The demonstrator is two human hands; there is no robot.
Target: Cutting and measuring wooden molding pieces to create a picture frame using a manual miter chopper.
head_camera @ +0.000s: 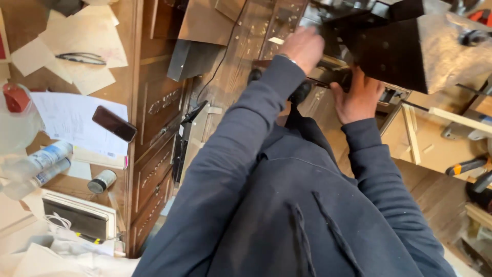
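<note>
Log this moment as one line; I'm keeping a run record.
left hand: on dark machine, grip unclear | right hand: gripping machine's lower edge | desk: phone, papers

Right hand [359, 97] fingertips under machine [400, 46]

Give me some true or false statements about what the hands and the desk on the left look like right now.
1. Both hands, the left hand and the right hand, are at the dark metal machine. True.
2. A dark phone lies on white papers. True.
3. The person wears a bright red sleeve. False: the sleeves are dark blue.
4. The right hand holds the small can. False: the can stands on the desk, far from both hands.
</note>
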